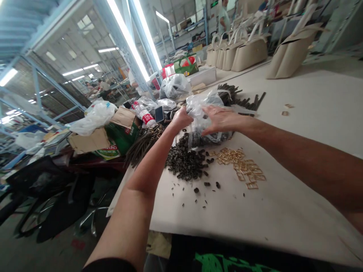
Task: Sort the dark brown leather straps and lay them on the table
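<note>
A clear plastic bag [198, 104] stands on the table with small dark pieces inside its lower part. My left hand [183, 119] is closed at the bag's left side, its fingers pinching the plastic. Against the bag's right side lies my right hand [221, 119], open, thumb and fingers spread. A heap of small dark loop-like pieces [185, 160] spills out below the bag, with a few strays in front. To the right of the heap are gold rectangular metal rings [241, 164]. Behind my right hand lies a bundle of dark strips [231, 92].
Beige handbags [251, 54] line the back right of the table [309, 162]. At the left are more dark strips [144, 145], a phone [159, 114], a red-labelled bottle [146, 116] and a green box [124, 138]. A black chair [65, 204] stands left of the table.
</note>
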The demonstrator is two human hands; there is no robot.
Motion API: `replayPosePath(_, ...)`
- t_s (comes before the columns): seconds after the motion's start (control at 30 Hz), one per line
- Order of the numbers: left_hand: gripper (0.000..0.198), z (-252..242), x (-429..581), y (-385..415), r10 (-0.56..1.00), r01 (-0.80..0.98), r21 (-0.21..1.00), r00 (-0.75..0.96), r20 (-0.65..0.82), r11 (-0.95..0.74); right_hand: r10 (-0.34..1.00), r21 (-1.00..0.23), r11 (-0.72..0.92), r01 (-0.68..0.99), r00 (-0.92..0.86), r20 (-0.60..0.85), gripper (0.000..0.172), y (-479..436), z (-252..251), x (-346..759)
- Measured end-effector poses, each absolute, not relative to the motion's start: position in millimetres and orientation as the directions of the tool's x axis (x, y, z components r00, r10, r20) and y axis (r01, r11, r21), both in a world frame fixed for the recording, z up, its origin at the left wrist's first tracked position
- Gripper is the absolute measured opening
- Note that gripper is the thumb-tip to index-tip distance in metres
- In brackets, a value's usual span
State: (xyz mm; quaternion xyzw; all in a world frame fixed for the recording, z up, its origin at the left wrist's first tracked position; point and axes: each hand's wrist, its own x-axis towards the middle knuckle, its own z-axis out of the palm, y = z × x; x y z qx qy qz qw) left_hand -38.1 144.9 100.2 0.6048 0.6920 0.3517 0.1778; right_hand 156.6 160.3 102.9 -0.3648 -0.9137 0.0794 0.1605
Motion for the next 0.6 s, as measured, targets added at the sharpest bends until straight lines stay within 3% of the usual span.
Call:
replayPosePath(0.2, 0.025, 99.8, -25.7, 132.0, 0.987, 0.535, 0.845, -0.129, 0.099, -0.015, 0.761, -0.166, 0.643, 0.747, -0.600, 0.247, 0.089, 141.6, 84.7, 120.0)
replayPosePath(0.3, 0.023, 96.1, -23.3, 129.5, 0.993, 0.435, 0.898, -0.056, 0.103, -0.068, 0.791, -0.218, 0.607, 0.764, -0.556, 0.253, 0.073, 143.0, 82.3, 109.1)
replayPosePath(0.43, 0.037, 90.7, -28.7, 123.4, 0.987, 0.332, 0.935, -0.058, 0.150, -0.122, 0.828, -0.271, 0.560, 0.783, -0.527, 0.192, 0.049, 149.2, 80.8, 103.5)
replayPosePath(0.53, 0.050, 85.2, -43.9, 110.1, 0.987, 0.234, 0.960, -0.003, 0.158, -0.153, 0.843, -0.264, 0.539, 0.800, -0.510, 0.173, 0.047, 150.5, 79.2, 102.3)
replayPosePath(0.6, 0.058, 78.7, -58.9, 98.2, 0.985, 0.229, 0.964, -0.073, 0.154, -0.134, 0.848, -0.258, 0.530, 0.808, -0.502, 0.169, 0.046, 149.6, 78.6, 101.8)
